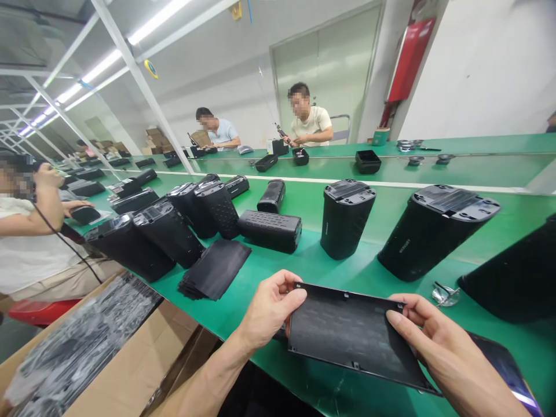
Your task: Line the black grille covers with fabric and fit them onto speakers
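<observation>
Between my two hands is a black rectangular plastic panel [347,336], its inner face with small clips along the edges turned up toward me. My left hand [271,307] pinches the panel's upper left corner between thumb and fingers. On the opposite side, my right hand [430,336] grips the upper right edge, thumb on the face. The panel is tilted above the green table near its front edge. Left of it lies a fanned stack of thin black sheets [217,269]. Beyond stand black speaker-like housings, one [347,217] straight ahead and another [434,231] to the right.
A cardboard box [125,365] of plastic-wrapped black parts sits at the lower left. Several more housings [154,237] crowd the left of the green table [295,266]. A clear round piece [445,294] lies at right. Co-workers sit at left and across the table.
</observation>
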Motion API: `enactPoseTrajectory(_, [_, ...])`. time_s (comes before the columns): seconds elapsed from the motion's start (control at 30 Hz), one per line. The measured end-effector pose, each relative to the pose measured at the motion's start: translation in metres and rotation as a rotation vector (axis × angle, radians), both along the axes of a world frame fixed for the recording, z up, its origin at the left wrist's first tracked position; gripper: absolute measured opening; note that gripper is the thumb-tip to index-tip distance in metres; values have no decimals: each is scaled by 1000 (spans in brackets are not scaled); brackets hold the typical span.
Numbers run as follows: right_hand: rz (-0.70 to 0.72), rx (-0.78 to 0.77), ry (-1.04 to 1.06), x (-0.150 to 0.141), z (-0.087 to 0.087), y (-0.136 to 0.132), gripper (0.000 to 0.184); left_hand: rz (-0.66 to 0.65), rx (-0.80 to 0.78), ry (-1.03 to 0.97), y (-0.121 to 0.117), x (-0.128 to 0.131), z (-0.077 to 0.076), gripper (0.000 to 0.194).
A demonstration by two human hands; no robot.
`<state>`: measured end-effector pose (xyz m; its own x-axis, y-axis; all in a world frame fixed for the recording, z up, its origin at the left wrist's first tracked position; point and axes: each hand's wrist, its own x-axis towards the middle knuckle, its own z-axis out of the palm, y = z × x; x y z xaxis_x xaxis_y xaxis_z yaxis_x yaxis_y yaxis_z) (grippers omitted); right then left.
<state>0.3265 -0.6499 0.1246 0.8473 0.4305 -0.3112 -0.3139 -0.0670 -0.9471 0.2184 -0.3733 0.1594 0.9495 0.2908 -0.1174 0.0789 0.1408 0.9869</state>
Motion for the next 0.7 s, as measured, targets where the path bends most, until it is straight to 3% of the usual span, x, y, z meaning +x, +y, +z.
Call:
enactPoseTrajectory(0.37, [-2, -5, 49, -5, -3, -7, 73, -28, -47, -26, -2, -1, -8, 31])
enactPoseTrajectory(0.57, [-13, -47, -36, -7, -2, -4, 66, -2, -32, -28, 0, -4, -6, 28])
enactPoseTrajectory(0.7, [-66, -68, -86, -13, 5, -4, 57, -57, -82, -68, 4, -12, -6, 30])
